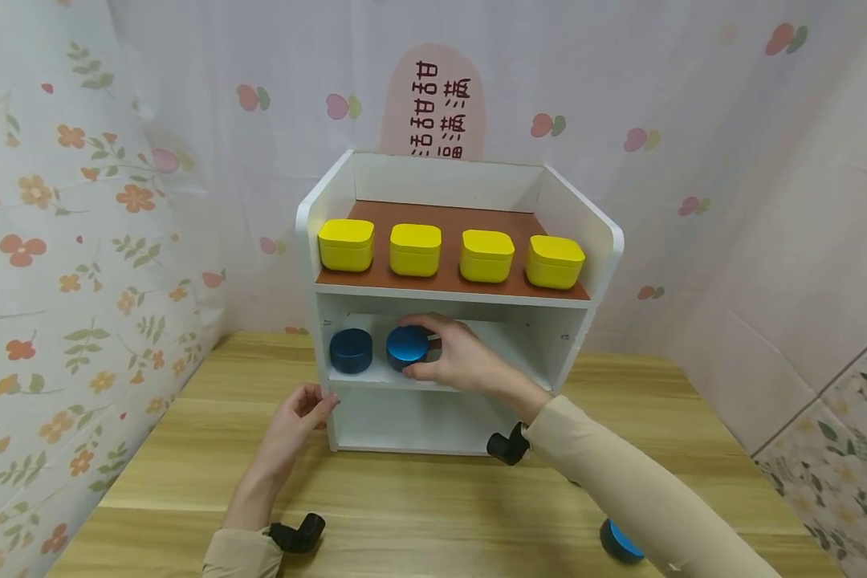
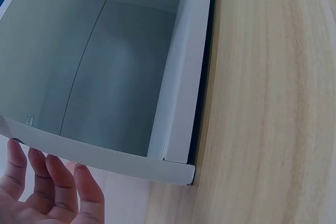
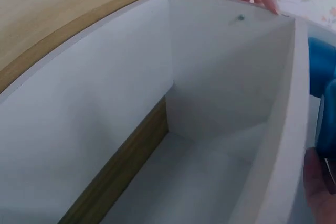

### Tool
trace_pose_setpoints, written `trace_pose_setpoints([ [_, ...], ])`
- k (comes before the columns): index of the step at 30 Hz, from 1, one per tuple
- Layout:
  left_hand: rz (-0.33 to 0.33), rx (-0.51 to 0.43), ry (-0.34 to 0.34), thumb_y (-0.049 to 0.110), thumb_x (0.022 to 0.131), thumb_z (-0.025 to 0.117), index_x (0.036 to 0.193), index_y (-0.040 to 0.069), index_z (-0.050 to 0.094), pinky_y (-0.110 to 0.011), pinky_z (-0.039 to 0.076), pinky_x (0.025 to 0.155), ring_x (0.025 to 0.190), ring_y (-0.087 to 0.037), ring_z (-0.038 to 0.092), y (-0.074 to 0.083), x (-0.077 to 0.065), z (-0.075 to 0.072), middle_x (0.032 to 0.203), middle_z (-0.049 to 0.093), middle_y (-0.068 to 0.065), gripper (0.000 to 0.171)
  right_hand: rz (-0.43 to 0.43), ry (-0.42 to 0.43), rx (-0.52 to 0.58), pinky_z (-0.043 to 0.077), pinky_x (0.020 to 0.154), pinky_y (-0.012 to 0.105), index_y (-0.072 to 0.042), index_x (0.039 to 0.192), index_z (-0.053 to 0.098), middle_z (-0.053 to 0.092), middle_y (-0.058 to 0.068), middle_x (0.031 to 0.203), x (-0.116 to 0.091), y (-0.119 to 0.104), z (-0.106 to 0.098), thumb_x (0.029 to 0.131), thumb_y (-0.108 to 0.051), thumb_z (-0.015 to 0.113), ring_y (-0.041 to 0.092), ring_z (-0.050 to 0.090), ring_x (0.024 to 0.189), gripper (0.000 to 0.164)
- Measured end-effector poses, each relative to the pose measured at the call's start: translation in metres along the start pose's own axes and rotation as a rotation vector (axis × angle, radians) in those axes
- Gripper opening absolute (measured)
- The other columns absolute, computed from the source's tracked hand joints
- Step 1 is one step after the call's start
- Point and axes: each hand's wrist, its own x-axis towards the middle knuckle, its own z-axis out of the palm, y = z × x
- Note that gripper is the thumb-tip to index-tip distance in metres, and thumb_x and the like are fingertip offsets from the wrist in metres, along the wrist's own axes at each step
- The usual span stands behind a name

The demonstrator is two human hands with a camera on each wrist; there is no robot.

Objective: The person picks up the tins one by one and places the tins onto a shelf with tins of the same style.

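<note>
My right hand (image 1: pixel 458 353) grips a round blue tin (image 1: pixel 408 345) at the middle shelf, thumb at the front and fingers behind it. In the right wrist view, that tin (image 3: pixel 328 121) shows at the right edge with only the thumb side of the hand. A second blue tin (image 1: pixel 351 351) stands left of it on the same shelf. My left hand (image 1: pixel 296 421) touches the left side panel of the white shelf unit (image 1: pixel 321 337). The left wrist view shows its fingertips (image 2: pixel 59 169) against the panel's outer face near the front edge.
Several yellow boxes (image 1: pixel 415 249) stand in a row on the brown top board. Another blue tin (image 1: pixel 621 542) is on the wooden table (image 1: pixel 405 514) at the front right, partly covered by my right sleeve (image 1: pixel 621 482). A patterned curtain (image 1: pixel 260 160) hangs behind.
</note>
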Motion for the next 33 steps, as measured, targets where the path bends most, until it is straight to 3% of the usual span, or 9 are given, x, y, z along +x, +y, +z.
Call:
trace_pose_setpoints([
  [28, 0.01, 0.016, 0.006, 0.027, 0.096, 0.065, 0.108, 0.0, 0.05, -0.035, 0.046, 0.083, 0.092, -0.019, 0.05, 0.0019, 0.004, -0.0005, 0.099, 0.053, -0.009, 0.034, 0.113, 0.027, -0.027, 0.049, 0.092, 0.034, -0.012, 0.135, 0.054, 0.055, 0.005, 0.132, 0.0053, 0.0047, 0.0048, 0.081, -0.021, 0.08, 0.02, 0.057, 0.106, 0.061],
  [33, -0.012, 0.018, 0.0, 0.027, 0.096, 0.065, 0.108, 0.0, 0.05, -0.034, 0.046, 0.083, 0.092, -0.019, 0.049, 0.0003, 0.0015, -0.0002, 0.098, 0.053, -0.009, 0.033, 0.118, 0.007, -0.045, 0.048, 0.093, 0.034, -0.012, 0.136, 0.053, 0.054, 0.003, 0.132, 0.0031, 0.0045, 0.0079, 0.082, -0.024, 0.08, 0.019, 0.054, 0.108, 0.062],
])
